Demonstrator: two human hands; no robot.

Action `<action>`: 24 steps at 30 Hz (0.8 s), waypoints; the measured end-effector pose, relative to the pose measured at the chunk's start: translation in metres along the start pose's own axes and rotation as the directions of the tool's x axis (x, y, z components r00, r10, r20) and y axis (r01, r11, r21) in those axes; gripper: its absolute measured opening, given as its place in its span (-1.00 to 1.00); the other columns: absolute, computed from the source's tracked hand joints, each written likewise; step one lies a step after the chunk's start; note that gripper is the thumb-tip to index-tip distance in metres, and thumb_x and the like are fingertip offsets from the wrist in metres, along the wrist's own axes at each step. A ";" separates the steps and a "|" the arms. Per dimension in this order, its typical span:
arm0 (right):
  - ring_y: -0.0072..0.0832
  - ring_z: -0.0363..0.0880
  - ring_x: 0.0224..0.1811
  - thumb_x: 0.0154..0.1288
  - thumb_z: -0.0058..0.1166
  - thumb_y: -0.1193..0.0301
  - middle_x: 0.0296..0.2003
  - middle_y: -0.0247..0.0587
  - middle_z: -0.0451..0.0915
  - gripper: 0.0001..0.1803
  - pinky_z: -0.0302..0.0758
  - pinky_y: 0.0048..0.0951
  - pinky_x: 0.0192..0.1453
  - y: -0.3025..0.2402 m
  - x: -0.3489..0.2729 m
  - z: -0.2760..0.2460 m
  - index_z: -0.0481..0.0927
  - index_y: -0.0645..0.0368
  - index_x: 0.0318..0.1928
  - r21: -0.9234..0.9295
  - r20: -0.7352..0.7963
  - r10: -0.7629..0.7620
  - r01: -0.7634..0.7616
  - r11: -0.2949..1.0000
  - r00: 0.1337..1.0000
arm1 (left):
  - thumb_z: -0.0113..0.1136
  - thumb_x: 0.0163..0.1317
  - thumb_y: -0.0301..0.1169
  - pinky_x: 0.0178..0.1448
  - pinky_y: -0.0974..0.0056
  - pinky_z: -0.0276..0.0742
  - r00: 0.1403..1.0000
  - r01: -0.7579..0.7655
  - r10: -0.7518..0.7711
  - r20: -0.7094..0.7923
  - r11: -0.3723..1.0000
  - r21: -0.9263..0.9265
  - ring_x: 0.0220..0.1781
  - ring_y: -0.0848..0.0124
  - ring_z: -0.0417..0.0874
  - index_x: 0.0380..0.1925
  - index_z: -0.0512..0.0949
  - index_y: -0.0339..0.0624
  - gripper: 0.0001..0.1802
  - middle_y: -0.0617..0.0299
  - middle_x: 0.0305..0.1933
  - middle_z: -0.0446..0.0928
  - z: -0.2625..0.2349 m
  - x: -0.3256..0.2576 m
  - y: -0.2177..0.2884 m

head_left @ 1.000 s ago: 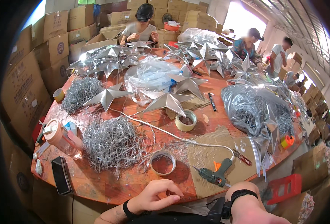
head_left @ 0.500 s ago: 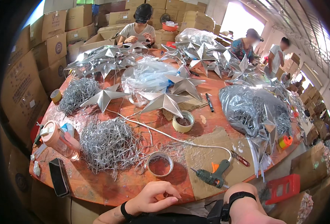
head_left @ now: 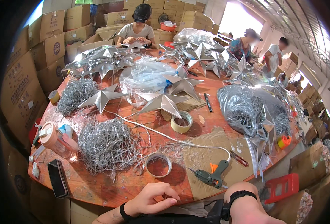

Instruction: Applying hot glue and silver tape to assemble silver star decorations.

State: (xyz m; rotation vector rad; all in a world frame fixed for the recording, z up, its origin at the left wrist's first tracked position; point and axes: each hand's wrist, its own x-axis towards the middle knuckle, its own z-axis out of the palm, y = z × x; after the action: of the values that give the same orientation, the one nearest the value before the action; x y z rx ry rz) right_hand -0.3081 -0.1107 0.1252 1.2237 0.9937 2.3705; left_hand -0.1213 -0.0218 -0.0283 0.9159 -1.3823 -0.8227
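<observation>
My left hand [head_left: 154, 198] rests at the table's near edge, a dark band round its wrist. Its fingers bend loosely, with a gap between thumb and forefinger and nothing visible in it. My right hand [head_left: 241, 188] is bent down at the near edge, right of the middle; its fingers are hidden. Closest to it lies a green glue gun [head_left: 211, 177] with an orange trigger, on a flat cardboard piece [head_left: 196, 158]. A tape roll [head_left: 158, 165] lies just beyond my left hand. Silver stars [head_left: 164, 101] and a tangled heap of silver tinsel [head_left: 107, 147] lie farther off.
A pink-lidded bottle [head_left: 58, 142] and a phone [head_left: 57, 178] are at left. A white cord [head_left: 154, 130] crosses the table to the glue gun. A cutter [head_left: 239, 158] and a bag of tinsel [head_left: 247, 112] lie right. Across the table, a person [head_left: 137, 31] handles a star.
The whole view has shifted slightly, so things sit a little farther left. My hands keep their pose. The person across the table has brought both hands closer together over a star.
</observation>
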 end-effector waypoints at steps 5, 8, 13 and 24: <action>-0.33 0.43 -0.02 0.33 0.01 0.21 -0.09 -0.27 0.56 -0.75 0.30 -0.30 -0.07 0.003 0.000 0.003 0.55 0.08 -0.12 -0.089 -0.010 -0.026 0.025 0.996 1.000 | 0.23 0.25 -0.47 -0.27 0.30 0.52 1.000 -0.005 0.005 -0.003 1.000 0.001 -0.32 0.33 0.67 -0.31 0.63 -0.26 -0.91 0.15 -0.33 0.65 0.000 -0.001 0.002; -0.35 0.45 0.03 0.33 0.01 0.22 -0.06 -0.30 0.56 -0.74 0.30 -0.34 -0.08 0.002 0.002 -0.001 0.56 0.05 -0.07 -0.103 0.039 -0.020 0.024 0.994 0.999 | 0.22 0.25 -0.47 -0.25 0.29 0.52 1.000 0.018 -0.018 0.020 1.000 0.001 -0.32 0.32 0.67 -0.30 0.63 -0.27 -0.90 0.15 -0.33 0.65 -0.001 -0.001 0.003; -0.33 0.55 -0.03 0.34 0.02 0.26 -0.07 -0.20 0.61 -0.60 0.42 -0.32 -0.11 0.053 -0.006 0.003 0.44 0.04 0.15 0.014 0.062 -0.143 0.142 0.990 0.988 | 0.22 0.25 -0.47 -0.22 0.29 0.52 0.999 0.033 -0.033 -0.017 0.999 0.012 -0.30 0.32 0.66 -0.29 0.62 -0.27 -0.90 0.16 -0.31 0.65 -0.001 0.000 -0.005; -0.53 0.50 -0.43 0.29 0.17 0.28 -0.42 -0.25 0.61 -0.13 0.41 -0.43 -0.35 0.282 -0.168 0.099 0.00 -0.10 0.51 -0.682 0.721 0.223 -0.615 0.395 -0.656 | 0.14 0.33 -0.51 -0.38 0.38 0.29 0.983 -0.044 0.029 -0.183 0.996 -0.080 -0.49 0.49 0.39 -0.34 0.50 -0.25 -0.93 0.23 -0.46 0.45 0.000 -0.011 -0.003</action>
State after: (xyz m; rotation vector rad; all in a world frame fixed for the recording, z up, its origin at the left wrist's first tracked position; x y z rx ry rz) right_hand -0.1142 -0.3592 0.2596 3.4933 -0.3219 0.1515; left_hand -0.1218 -0.0129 -0.0362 0.8761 -1.1943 -0.7442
